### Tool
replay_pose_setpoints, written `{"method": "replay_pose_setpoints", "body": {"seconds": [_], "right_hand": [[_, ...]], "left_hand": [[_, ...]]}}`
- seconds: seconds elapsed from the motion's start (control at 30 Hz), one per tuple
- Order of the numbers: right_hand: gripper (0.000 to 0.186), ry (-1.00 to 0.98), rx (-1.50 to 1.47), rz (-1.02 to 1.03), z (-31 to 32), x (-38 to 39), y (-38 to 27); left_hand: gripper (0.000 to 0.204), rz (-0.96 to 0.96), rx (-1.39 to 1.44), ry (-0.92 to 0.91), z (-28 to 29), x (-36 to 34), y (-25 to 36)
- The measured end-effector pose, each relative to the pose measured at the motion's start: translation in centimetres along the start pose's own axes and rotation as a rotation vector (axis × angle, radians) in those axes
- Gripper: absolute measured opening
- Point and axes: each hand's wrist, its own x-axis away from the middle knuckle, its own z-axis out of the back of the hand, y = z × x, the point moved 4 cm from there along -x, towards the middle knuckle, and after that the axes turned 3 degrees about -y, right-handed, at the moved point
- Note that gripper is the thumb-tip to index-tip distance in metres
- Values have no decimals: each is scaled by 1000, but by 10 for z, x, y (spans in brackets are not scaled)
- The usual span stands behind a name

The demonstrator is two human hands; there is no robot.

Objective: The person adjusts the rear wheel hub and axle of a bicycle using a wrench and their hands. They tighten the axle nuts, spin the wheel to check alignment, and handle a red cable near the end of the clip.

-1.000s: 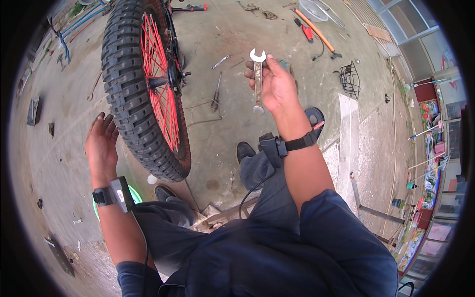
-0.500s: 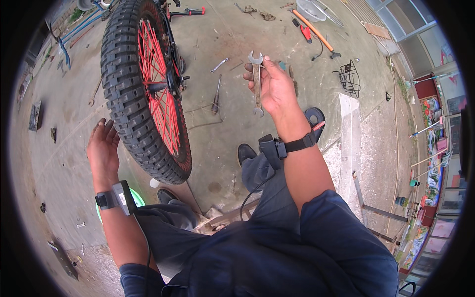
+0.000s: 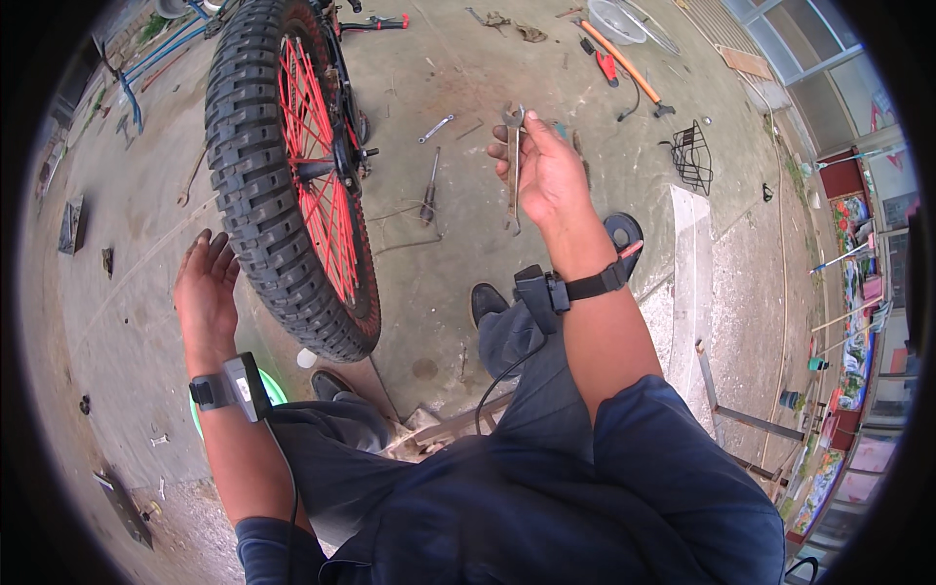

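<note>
My right hand [image 3: 548,175] is closed around an open-ended wrench [image 3: 514,175], held upright with one jaw above the fingers and the other end below. It is to the right of the bicycle wheel, apart from it. The wheel has a fat knobbly black tyre [image 3: 244,175] and red spokes [image 3: 314,205]; its hub and axle end show on the right side. Beside the tyre's lower left, my left hand [image 3: 207,292] is raised with its fingers stretched and nothing in it. Whether its fingertips touch the tyre I cannot tell.
Between wheel and right hand, a screwdriver [image 3: 430,190] and a small spanner [image 3: 437,129] lie on the concrete. Farther off are an orange-barrelled pump [image 3: 624,63], a black wire rack [image 3: 691,156] and a clear basin [image 3: 615,19]. A green-rimmed container [image 3: 271,388] stands beneath my left wrist.
The wrench has turned in my right hand, so it now shows more edge-on. The wheel appears slightly farther right in view. My left hand stays beside the tyre.
</note>
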Motion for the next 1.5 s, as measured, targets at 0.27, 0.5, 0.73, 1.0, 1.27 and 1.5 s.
{"method": "replay_pose_setpoints", "body": {"seconds": [0.27, 0.5, 0.73, 1.0, 1.27, 1.5], "right_hand": [[21, -14, -13, -4, 0, -1, 0], [21, 2, -2, -2, 1, -1, 0], [23, 4, 7, 8, 1, 0, -1], [21, 26, 30, 2, -1, 1, -1], [18, 15, 56, 15, -2, 4, -2], [15, -24, 48, 23, -3, 2, -1]], "left_hand": [[46, 1, -13, 24, -2, 2, 2], [46, -16, -12, 21, -2, 1, 1], [46, -5, -17, 33, -3, 2, 1], [46, -14, -24, 34, -5, 2, 2], [48, -6, -30, 37, -5, 3, 1], [49, -25, -39, 28, -4, 2, 1]]}}
